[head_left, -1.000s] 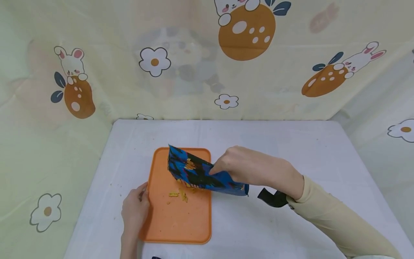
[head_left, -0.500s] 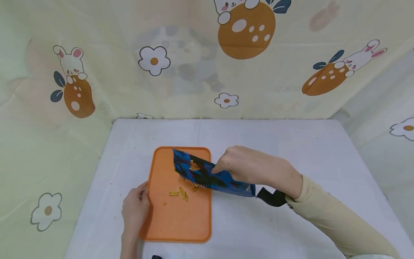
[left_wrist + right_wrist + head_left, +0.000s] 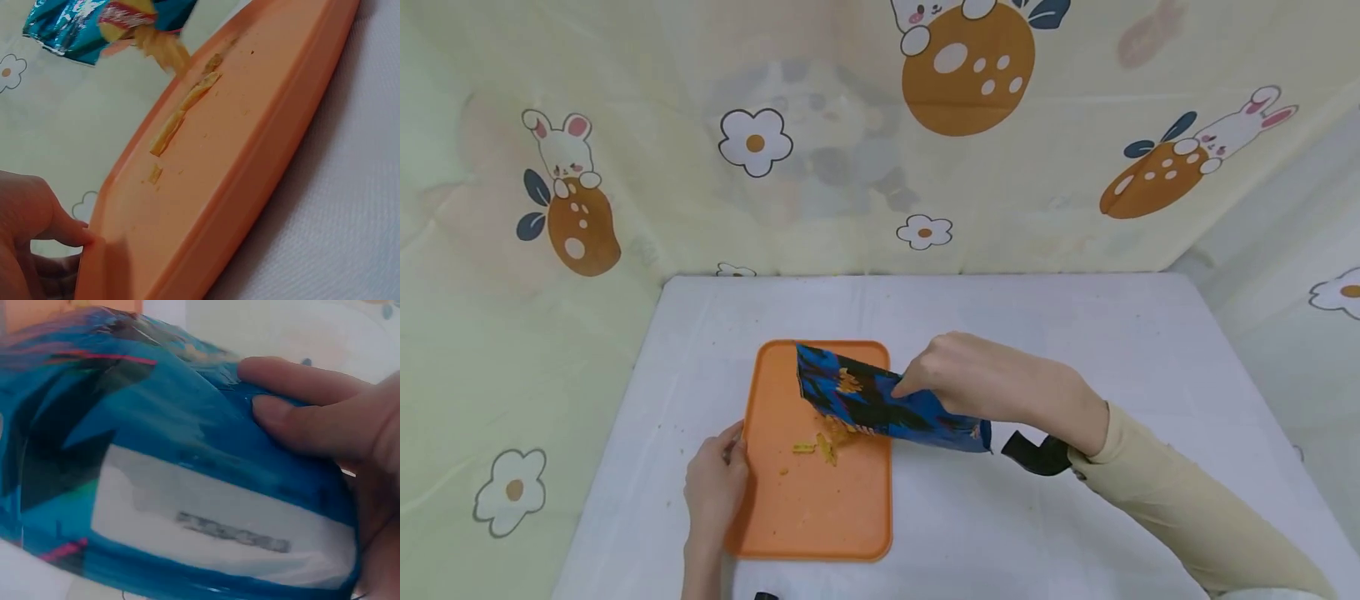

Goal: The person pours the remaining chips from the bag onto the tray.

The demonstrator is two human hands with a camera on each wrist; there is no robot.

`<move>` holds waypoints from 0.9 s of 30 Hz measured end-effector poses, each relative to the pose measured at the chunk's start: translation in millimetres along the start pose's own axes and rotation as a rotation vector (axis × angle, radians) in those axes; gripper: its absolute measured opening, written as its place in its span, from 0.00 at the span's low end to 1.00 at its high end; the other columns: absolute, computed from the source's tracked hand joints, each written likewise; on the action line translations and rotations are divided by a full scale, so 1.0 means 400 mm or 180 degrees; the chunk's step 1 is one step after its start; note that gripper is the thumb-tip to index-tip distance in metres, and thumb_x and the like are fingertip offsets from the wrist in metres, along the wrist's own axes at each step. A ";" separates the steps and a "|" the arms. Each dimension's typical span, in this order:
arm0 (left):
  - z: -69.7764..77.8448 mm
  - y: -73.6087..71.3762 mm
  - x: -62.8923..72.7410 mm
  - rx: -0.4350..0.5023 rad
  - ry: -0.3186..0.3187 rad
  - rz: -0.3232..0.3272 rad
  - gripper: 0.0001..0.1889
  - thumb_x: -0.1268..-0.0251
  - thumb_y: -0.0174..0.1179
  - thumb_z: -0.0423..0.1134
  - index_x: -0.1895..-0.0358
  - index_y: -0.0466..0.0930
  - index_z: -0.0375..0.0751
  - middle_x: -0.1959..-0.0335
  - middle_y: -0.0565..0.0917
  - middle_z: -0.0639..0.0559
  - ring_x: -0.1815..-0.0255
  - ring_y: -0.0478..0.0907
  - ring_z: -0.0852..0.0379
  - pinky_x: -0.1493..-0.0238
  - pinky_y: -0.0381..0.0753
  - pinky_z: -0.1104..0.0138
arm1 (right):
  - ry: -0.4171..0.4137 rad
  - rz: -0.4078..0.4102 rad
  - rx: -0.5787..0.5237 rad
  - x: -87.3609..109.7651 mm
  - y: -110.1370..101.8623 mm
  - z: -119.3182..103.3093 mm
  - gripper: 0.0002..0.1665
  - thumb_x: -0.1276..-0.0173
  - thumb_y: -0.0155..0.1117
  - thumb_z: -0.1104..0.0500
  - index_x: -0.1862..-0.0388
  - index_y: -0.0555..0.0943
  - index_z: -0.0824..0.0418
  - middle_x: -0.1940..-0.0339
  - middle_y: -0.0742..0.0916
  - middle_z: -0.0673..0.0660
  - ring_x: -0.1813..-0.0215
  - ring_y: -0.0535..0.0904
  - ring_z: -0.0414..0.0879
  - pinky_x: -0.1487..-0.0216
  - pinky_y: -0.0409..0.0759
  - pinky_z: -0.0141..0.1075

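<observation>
My right hand (image 3: 973, 379) pinches a blue snack bag (image 3: 861, 396) between thumb and fingers, tilted over the orange tray (image 3: 812, 525). Yellow snack pieces (image 3: 164, 53) spill from the bag's mouth, blurred in the left wrist view. Several snack sticks (image 3: 167, 133) and crumbs lie on the tray below. My left hand (image 3: 715, 487) grips the tray's left edge, its thumb (image 3: 72, 231) pressed on the rim and the other fingers partly hidden behind it. The right wrist view shows the bag's white label (image 3: 219, 515), close to the right thumb.
The tray lies on a white-covered table (image 3: 1037, 525) with scattered small crumbs. A black strap-like piece (image 3: 1037, 454) shows under the right wrist. Another black object (image 3: 766, 596) is cut off at the bottom edge. A patterned curtain (image 3: 835, 192) hangs behind the table.
The bag first shifted right, then slightly back left. More yellow snack pieces now show beneath its mouth. My left hand has stayed at the tray's edge.
</observation>
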State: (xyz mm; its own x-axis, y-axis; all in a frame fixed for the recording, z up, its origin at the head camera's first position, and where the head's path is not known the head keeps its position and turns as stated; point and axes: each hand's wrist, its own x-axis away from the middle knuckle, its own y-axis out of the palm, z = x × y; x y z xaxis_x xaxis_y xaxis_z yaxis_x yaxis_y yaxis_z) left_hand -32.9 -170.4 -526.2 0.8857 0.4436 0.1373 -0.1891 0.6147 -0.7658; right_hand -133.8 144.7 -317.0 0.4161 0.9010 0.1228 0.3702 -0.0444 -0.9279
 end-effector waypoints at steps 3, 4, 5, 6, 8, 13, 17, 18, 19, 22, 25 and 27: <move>0.000 0.002 0.000 0.0007 0.0009 0.0007 0.20 0.22 0.53 0.33 0.32 0.78 0.38 0.58 0.83 0.38 0.65 0.74 0.48 0.67 0.70 0.62 | 0.0014 0.0005 -0.0017 0.001 0.003 0.003 0.29 0.40 0.56 0.84 0.48 0.89 0.62 0.52 0.92 0.57 0.57 0.90 0.47 0.64 0.80 0.25; -0.001 0.003 0.000 0.0008 0.0019 0.0016 0.20 0.22 0.53 0.33 0.32 0.78 0.38 0.58 0.83 0.38 0.65 0.75 0.48 0.67 0.70 0.62 | 0.0015 0.0013 -0.0023 0.001 0.004 0.004 0.29 0.40 0.56 0.84 0.48 0.90 0.62 0.52 0.92 0.57 0.57 0.90 0.47 0.64 0.80 0.25; -0.001 0.004 -0.001 0.0011 0.0032 0.0027 0.19 0.22 0.53 0.33 0.32 0.78 0.38 0.58 0.83 0.38 0.65 0.75 0.48 0.67 0.70 0.62 | 0.0034 0.0000 -0.0039 0.000 0.004 0.005 0.30 0.40 0.56 0.84 0.48 0.90 0.62 0.52 0.92 0.57 0.57 0.90 0.47 0.65 0.80 0.25; -0.001 0.005 -0.002 0.0015 0.0042 0.0037 0.20 0.22 0.53 0.33 0.32 0.78 0.38 0.58 0.83 0.38 0.65 0.75 0.47 0.67 0.70 0.62 | 0.0044 -0.0016 -0.0042 0.000 0.005 0.006 0.30 0.40 0.55 0.85 0.48 0.90 0.62 0.52 0.92 0.57 0.57 0.90 0.47 0.65 0.79 0.24; -0.003 0.008 -0.003 -0.0005 0.0038 0.0036 0.20 0.22 0.53 0.34 0.32 0.78 0.38 0.58 0.83 0.38 0.65 0.75 0.48 0.66 0.70 0.62 | 0.0047 -0.0030 -0.0038 0.000 0.006 0.007 0.30 0.40 0.55 0.85 0.48 0.90 0.62 0.52 0.92 0.57 0.57 0.90 0.47 0.66 0.78 0.24; -0.005 0.009 -0.005 -0.0035 0.0027 0.0016 0.20 0.22 0.53 0.34 0.32 0.78 0.39 0.57 0.84 0.39 0.64 0.76 0.48 0.65 0.71 0.62 | 0.0064 -0.0009 -0.0096 0.003 0.011 0.011 0.30 0.40 0.54 0.85 0.48 0.89 0.62 0.51 0.92 0.57 0.61 0.89 0.45 0.71 0.73 0.25; -0.004 0.005 -0.004 -0.0029 0.0060 0.0047 0.20 0.23 0.53 0.33 0.33 0.79 0.38 0.57 0.84 0.38 0.65 0.76 0.47 0.66 0.71 0.61 | 0.0048 0.0037 -0.0120 0.005 0.014 0.013 0.30 0.40 0.55 0.85 0.48 0.89 0.62 0.51 0.92 0.57 0.57 0.90 0.47 0.65 0.79 0.25; -0.004 0.005 -0.004 -0.0025 0.0055 0.0043 0.20 0.23 0.53 0.33 0.33 0.79 0.38 0.57 0.84 0.38 0.65 0.75 0.47 0.65 0.71 0.61 | 0.0041 0.0035 -0.0122 0.004 0.015 0.013 0.30 0.40 0.55 0.85 0.48 0.89 0.63 0.51 0.92 0.57 0.56 0.90 0.47 0.63 0.81 0.25; -0.004 0.004 -0.003 -0.0027 0.0046 0.0037 0.20 0.22 0.53 0.34 0.32 0.79 0.38 0.57 0.84 0.38 0.64 0.75 0.47 0.65 0.70 0.61 | 0.0030 0.0047 -0.0111 0.004 0.016 0.012 0.30 0.40 0.55 0.85 0.48 0.89 0.63 0.52 0.92 0.57 0.55 0.90 0.47 0.61 0.82 0.26; -0.004 0.003 -0.002 -0.0020 0.0026 0.0025 0.20 0.22 0.53 0.34 0.32 0.79 0.39 0.56 0.84 0.38 0.64 0.75 0.47 0.65 0.70 0.61 | 0.0029 0.0070 -0.0099 0.003 0.017 0.011 0.30 0.40 0.55 0.84 0.48 0.90 0.63 0.52 0.92 0.57 0.55 0.90 0.48 0.62 0.82 0.27; -0.005 0.003 -0.002 -0.0009 0.0031 0.0015 0.20 0.22 0.53 0.34 0.32 0.79 0.39 0.57 0.83 0.38 0.65 0.75 0.48 0.67 0.70 0.62 | 0.0028 0.0067 -0.0095 0.002 0.017 0.011 0.29 0.39 0.55 0.84 0.48 0.90 0.62 0.52 0.92 0.57 0.55 0.90 0.47 0.63 0.81 0.26; -0.006 0.004 -0.002 0.0000 0.0045 0.0016 0.20 0.23 0.53 0.33 0.32 0.79 0.39 0.58 0.83 0.38 0.66 0.75 0.48 0.68 0.69 0.62 | 0.0020 0.0066 -0.0109 0.002 0.017 0.011 0.30 0.39 0.54 0.85 0.49 0.90 0.62 0.52 0.92 0.57 0.57 0.90 0.47 0.66 0.79 0.26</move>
State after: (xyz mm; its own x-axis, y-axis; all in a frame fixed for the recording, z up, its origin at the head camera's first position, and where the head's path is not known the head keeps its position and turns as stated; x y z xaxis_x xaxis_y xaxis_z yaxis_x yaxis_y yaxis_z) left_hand -33.0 -171.5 -529.0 0.8905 0.4375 0.1246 -0.1937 0.6125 -0.7664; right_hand -134.4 146.9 -324.8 0.4291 0.8970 0.1059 0.3895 -0.0780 -0.9177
